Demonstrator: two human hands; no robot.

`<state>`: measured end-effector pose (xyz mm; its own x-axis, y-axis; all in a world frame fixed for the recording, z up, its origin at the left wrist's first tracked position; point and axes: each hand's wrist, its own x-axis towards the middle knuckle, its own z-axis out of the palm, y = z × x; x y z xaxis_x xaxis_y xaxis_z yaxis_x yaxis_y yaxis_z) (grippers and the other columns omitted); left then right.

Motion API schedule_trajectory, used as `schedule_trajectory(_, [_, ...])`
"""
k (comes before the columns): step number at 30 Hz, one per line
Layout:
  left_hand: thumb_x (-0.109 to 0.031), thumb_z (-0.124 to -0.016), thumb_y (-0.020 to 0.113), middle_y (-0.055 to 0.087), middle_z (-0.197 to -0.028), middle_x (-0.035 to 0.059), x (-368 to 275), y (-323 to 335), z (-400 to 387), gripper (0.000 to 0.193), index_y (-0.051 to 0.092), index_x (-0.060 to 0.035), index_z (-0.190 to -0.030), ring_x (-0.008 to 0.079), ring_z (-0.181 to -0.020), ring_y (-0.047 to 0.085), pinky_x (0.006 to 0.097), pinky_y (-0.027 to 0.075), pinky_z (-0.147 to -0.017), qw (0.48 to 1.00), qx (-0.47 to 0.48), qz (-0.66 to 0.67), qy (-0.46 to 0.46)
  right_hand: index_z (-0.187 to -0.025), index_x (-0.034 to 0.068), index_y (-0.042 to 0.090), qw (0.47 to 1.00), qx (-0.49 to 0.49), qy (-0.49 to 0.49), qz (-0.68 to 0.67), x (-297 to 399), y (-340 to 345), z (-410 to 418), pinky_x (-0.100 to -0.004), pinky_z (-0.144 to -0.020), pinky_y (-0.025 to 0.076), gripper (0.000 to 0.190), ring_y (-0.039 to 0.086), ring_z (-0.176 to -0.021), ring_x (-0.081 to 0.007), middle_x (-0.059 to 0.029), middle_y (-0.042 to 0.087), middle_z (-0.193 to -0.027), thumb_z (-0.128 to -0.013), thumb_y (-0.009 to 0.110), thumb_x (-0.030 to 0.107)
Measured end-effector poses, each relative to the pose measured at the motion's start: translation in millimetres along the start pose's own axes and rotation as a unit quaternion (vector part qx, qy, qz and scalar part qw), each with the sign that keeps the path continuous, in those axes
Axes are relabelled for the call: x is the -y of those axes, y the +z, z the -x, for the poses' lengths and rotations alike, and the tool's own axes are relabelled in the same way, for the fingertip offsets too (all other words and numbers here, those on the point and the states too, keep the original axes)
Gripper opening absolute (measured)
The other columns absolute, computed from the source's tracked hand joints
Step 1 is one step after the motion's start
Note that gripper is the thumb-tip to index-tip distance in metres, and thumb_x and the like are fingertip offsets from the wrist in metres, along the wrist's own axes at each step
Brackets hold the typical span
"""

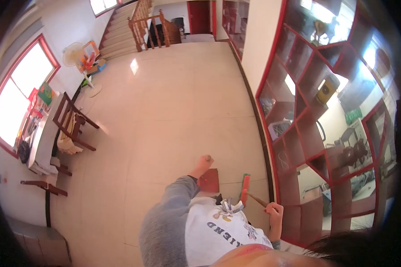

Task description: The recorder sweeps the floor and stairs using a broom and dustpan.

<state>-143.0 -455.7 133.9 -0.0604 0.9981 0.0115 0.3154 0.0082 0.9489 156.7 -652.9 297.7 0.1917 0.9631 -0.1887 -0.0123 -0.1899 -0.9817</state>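
My left hand is closed around the top end of a wooden handle, just above a red dustpan on the tiled floor; most of that handle is hidden behind the hand. At the lower right, my right hand grips the wooden stick of a broom. The broom's red head, with green bristles along its edge, rests on the floor to the right of the dustpan, apart from it and near the dark skirting.
A red-framed glass display partition runs along the right. On the left stand a wooden chair, a table and a pedestal fan. Farther off are a staircase with a wooden railing and a red door.
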Motion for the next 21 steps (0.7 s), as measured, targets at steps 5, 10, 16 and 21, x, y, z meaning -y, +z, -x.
schedule_trajectory(5, [-0.016, -0.064, 0.048, 0.036, -0.047, 0.0129, 1, -1, -1, 0.020, 0.040, 0.0004, -0.055, 0.0123, -0.045, 0.032, 0.0318, 0.031, -0.043, 0.999, 0.004, -0.046, 0.021, -0.048, 0.000, 0.041, 0.994, 0.019, 0.016, 0.106, -59, -12, 6, -0.0223, -0.043, 0.028, 0.012, 0.036, -0.048, -0.0072, 0.0003, 0.037, -0.047, -0.056, 0.045, 0.007])
schedule_trajectory(10, [-0.016, -0.063, 0.049, 0.038, -0.046, 0.0105, -1, -1, 3, 0.018, 0.043, 0.0000, -0.056, 0.0128, -0.045, 0.034, 0.0306, 0.032, -0.042, 0.998, -0.019, -0.034, 0.041, -0.050, -0.001, 0.043, 0.988, -0.047, 0.015, 0.143, -134, -19, 14, -0.0241, -0.042, 0.028, 0.014, 0.035, -0.047, -0.0090, -0.0011, 0.037, -0.046, -0.057, 0.048, 0.010])
schedule_trajectory(16, [-0.011, -0.068, 0.048, 0.043, -0.049, 0.0023, 12, -8, -4, 0.015, 0.044, -0.0026, -0.056, 0.0096, -0.048, 0.044, 0.0255, 0.037, -0.043, 0.998, -0.037, 0.014, -0.055, -0.053, 0.000, 0.047, 0.983, 0.044, 0.110, 0.141, -143, 0, -13, -0.0219, -0.046, 0.034, 0.012, 0.042, -0.052, -0.0080, -0.0016, 0.046, -0.052, -0.058, 0.046, 0.011])
schedule_trajectory(21, [-0.011, -0.068, 0.048, 0.043, -0.049, 0.0012, -13, -12, -3, 0.016, 0.043, -0.0031, -0.055, 0.0086, -0.046, 0.042, 0.0234, 0.035, -0.043, 0.998, -0.002, 0.001, -0.058, -0.064, 0.000, 0.049, 0.996, -0.030, 0.064, 0.056, -131, 16, -36, -0.0198, -0.047, 0.034, 0.011, 0.042, -0.052, -0.0081, -0.0014, 0.046, -0.054, -0.057, 0.043, 0.006])
